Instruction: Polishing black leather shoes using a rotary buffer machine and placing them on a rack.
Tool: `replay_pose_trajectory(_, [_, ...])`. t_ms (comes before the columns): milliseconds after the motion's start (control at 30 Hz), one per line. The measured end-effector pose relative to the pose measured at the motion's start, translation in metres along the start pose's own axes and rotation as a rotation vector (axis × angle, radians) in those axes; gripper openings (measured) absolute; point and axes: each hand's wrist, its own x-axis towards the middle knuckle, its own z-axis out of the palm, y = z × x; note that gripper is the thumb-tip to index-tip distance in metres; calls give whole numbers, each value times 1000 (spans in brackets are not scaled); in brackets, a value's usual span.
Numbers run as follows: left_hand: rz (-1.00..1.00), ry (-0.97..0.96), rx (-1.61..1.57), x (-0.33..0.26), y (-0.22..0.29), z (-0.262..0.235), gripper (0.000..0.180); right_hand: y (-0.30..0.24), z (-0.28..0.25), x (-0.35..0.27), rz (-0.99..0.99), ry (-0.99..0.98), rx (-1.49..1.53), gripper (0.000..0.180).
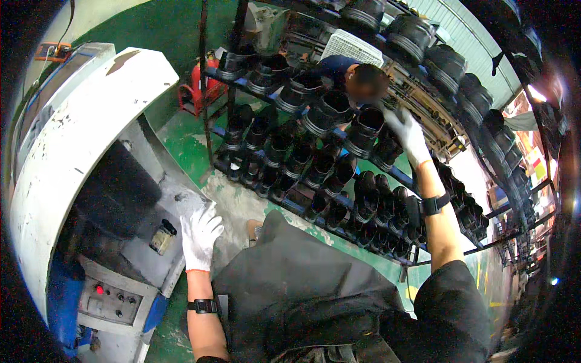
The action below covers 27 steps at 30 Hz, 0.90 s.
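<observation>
My left hand, in a white knit glove, has its fingers stretched out and holds nothing. It is beside the inner edge of a white machine. Raised at the right, my right hand, gloved the same way, reaches over a rack of black shoes. Its fingers look spread, with nothing seen in them, though they are slightly blurred. The nearest black shoe stands just left of that hand, on the upper shelf. Whether the fingertips touch anything behind it I cannot tell.
Several rows of black shoes fill the rack in front, which curves round to the right. A person is behind it, near a white plastic basket. A red fire extinguisher stands by the green wall. The machine's control panel is at lower left.
</observation>
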Motion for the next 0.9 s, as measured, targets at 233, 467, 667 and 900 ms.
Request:
replay_pose_trajectory(233, [-4, 2, 43, 0, 1, -6, 54, 2, -13, -79, -213, 43, -528, 28])
replay_pose_trajectory(467, [-74, -30, 44, 2, -6, -5, 48, -76, -6, -141, -23, 21, 176, 11])
replay_pose_trajectory(667, [-160, -168, 150, -3, -28, -17, 61, -182, 37, -205, -121, -391, 696, 14])
replay_pose_trajectory(900, [194, -20, -399, -35, 13, 16, 71, -242, 144, -237, -383, -1061, 550, 20])
